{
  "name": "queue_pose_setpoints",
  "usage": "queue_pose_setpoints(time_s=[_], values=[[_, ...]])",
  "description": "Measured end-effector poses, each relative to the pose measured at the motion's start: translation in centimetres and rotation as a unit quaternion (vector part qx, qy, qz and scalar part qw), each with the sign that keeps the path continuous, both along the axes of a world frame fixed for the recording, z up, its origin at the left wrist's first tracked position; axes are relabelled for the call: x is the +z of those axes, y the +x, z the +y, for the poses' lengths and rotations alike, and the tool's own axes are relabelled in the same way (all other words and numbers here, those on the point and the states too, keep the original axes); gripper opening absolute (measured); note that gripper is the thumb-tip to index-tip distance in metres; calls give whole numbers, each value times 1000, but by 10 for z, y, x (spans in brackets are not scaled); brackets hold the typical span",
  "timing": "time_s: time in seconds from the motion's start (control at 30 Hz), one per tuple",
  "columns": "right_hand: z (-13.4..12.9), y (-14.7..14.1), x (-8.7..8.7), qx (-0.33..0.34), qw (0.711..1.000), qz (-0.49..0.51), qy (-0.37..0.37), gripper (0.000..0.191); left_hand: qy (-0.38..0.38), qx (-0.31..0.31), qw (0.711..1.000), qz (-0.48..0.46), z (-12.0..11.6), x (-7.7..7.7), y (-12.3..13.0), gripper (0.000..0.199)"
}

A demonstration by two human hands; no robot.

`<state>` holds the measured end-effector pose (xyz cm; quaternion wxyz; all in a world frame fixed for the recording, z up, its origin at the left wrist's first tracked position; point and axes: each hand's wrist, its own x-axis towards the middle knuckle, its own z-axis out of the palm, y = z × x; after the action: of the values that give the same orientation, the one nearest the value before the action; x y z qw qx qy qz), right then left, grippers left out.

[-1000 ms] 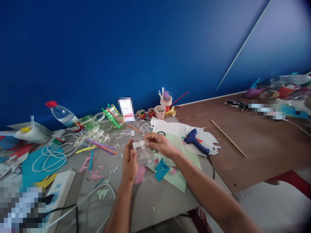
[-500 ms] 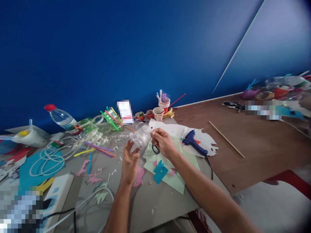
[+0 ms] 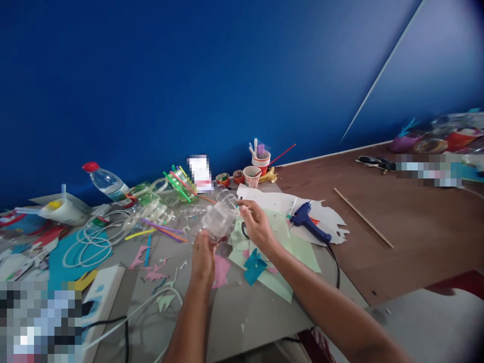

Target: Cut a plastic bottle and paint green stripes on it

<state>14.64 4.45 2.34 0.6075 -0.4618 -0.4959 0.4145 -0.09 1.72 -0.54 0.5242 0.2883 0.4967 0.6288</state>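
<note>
My left hand (image 3: 204, 256) grips the lower end of a clear plastic piece (image 3: 218, 219), its fingers closed round it. Close to the right side of that piece is my right hand (image 3: 256, 222), its thumb and forefinger pinched together; what they hold is too small to tell. Black-handled scissors (image 3: 244, 230) lie partly hidden beside my right hand, over pale green paper (image 3: 278, 272). A blue flower-shaped cutout (image 3: 255, 266) rests on the green paper, with pink paper (image 3: 221, 271) by my left hand.
A blue glue gun (image 3: 310, 223) lies on white paper to the right, near a wooden stick (image 3: 363, 218). Paper cups (image 3: 251, 176) stand by the wall. Leftward are a red-capped bottle (image 3: 109, 186), straws, coiled white cable (image 3: 85, 247) and a power strip (image 3: 108, 287).
My left hand and the clear plastic piece have turned, and the piece sits a little lower. The whole view has shifted, so the table things appear slightly further right.
</note>
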Motion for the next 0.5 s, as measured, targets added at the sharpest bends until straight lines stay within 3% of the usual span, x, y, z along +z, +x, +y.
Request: queue_pose_setpoints(time_s=[0.07, 0.2, 0.33, 0.5], values=[[2, 3, -1, -9, 1000, -21, 14, 37, -17, 4, 997, -75, 3, 0, -3, 56], [2, 3, -3, 89, 994, -61, 34, 33, -44, -49, 989, -136, 4, 1, -9, 60], [-5, -3, -5, 155, 980, -96, 78, 55, -60, -112, 977, -173, -1, 7, -5, 62], [-2, -3, -6, 177, 983, -46, -1, 58, -106, -187, 958, -188, -8, 12, 2, 78]])
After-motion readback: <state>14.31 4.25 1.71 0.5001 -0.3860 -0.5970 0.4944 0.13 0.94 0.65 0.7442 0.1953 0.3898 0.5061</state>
